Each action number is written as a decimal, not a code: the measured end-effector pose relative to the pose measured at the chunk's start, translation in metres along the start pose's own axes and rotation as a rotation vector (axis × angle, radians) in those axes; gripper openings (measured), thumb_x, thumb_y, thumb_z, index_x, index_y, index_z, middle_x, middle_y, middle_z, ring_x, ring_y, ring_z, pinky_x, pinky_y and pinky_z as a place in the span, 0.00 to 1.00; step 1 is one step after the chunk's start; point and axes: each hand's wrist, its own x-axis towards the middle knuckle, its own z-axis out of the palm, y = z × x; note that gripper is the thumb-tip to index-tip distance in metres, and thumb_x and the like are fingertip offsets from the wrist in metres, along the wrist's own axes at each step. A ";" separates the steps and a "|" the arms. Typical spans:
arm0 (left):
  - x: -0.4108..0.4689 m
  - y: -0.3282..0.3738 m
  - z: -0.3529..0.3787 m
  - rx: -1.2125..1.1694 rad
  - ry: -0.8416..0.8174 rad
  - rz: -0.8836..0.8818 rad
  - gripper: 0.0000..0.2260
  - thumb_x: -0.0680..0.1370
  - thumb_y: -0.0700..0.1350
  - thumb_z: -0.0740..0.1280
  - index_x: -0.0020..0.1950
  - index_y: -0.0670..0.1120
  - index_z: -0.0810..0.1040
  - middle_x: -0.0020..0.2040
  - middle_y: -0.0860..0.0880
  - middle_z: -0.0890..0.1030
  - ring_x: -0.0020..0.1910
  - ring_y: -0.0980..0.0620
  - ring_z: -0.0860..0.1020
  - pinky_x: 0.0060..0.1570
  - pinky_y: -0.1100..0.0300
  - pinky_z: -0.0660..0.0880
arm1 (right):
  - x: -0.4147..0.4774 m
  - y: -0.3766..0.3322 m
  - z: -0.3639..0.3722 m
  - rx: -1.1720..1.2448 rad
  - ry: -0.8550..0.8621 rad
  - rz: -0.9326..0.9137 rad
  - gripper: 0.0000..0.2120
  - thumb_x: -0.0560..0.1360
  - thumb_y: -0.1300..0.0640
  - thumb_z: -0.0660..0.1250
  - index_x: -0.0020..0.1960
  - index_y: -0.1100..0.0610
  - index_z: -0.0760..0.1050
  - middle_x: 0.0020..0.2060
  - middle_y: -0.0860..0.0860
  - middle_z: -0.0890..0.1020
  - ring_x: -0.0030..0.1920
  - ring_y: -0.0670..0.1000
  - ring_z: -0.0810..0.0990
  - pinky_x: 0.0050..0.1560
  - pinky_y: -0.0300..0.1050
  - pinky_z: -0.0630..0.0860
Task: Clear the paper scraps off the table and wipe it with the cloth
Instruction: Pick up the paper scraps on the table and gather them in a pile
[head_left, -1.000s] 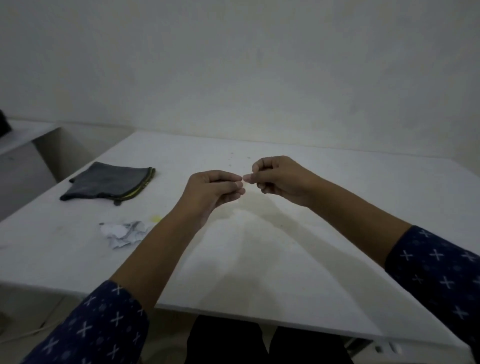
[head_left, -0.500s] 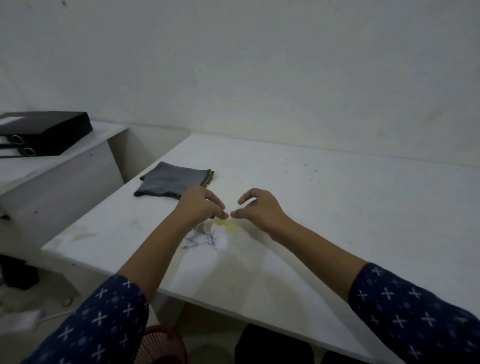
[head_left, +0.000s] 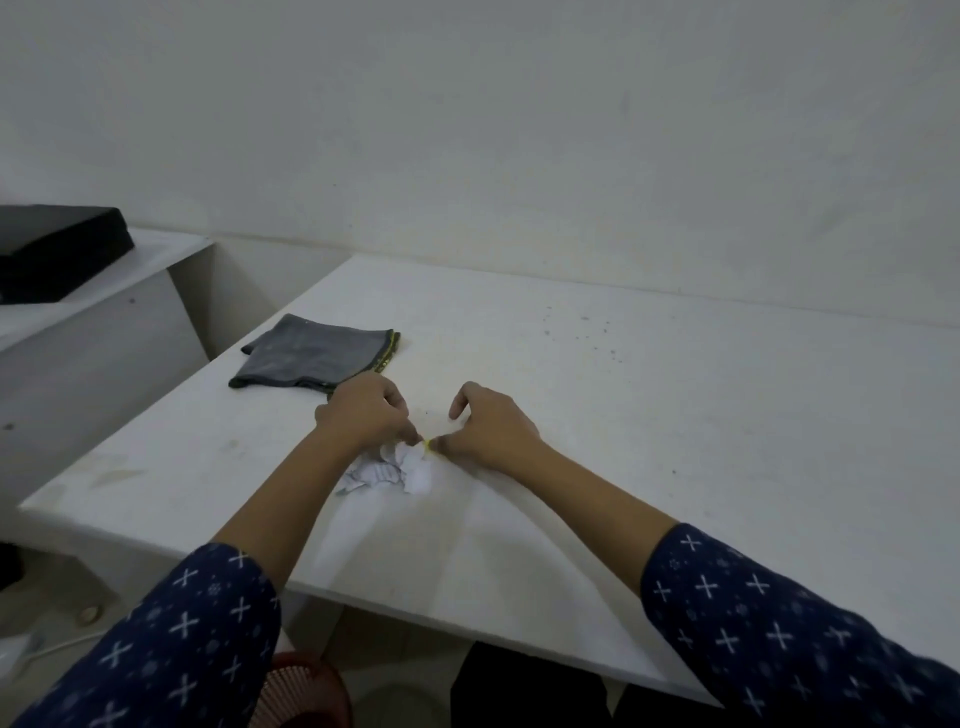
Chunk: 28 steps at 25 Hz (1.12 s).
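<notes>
A small pile of crumpled white paper scraps (head_left: 400, 470) lies on the white table (head_left: 675, 415) near its front left. A tiny yellow scrap (head_left: 427, 442) sits at the pile's far edge. My left hand (head_left: 366, 410) hovers over the pile with its fingertips pinched together on the top scraps. My right hand (head_left: 491, 426) rests on the table just right of the pile, fingers curled and apart, thumb tip touching the yellow scrap. A folded grey cloth (head_left: 317, 358) with a yellow-green edge lies flat behind my left hand, untouched.
A red mesh basket (head_left: 306, 691) stands on the floor under the table's front edge. To the left, a lower white shelf (head_left: 104, 312) carries a black binder (head_left: 52, 249). Small dark specks (head_left: 597, 338) dot the table's far side.
Both hands moved from the table's middle, where their fingertips were pinched together, left to the scrap pile and down onto it. The view has turned left.
</notes>
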 end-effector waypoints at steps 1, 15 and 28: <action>0.000 -0.002 -0.003 -0.043 0.013 0.030 0.11 0.61 0.43 0.79 0.34 0.47 0.77 0.35 0.49 0.78 0.39 0.49 0.76 0.48 0.50 0.78 | 0.000 0.003 0.001 0.012 0.016 -0.036 0.13 0.70 0.49 0.70 0.48 0.52 0.70 0.43 0.49 0.76 0.46 0.52 0.77 0.38 0.43 0.69; -0.050 -0.072 0.003 0.208 0.108 0.377 0.35 0.68 0.69 0.49 0.70 0.54 0.65 0.66 0.52 0.71 0.63 0.51 0.66 0.62 0.51 0.63 | -0.016 -0.005 0.035 -0.417 0.091 -0.536 0.28 0.73 0.36 0.57 0.67 0.51 0.66 0.58 0.52 0.71 0.59 0.54 0.67 0.59 0.51 0.66; -0.039 -0.065 0.016 -0.006 0.171 0.500 0.05 0.77 0.49 0.64 0.50 0.49 0.74 0.47 0.51 0.73 0.43 0.55 0.74 0.42 0.69 0.68 | 0.011 0.005 0.008 0.389 0.054 -0.362 0.03 0.72 0.63 0.67 0.40 0.59 0.78 0.33 0.50 0.79 0.33 0.46 0.75 0.35 0.36 0.70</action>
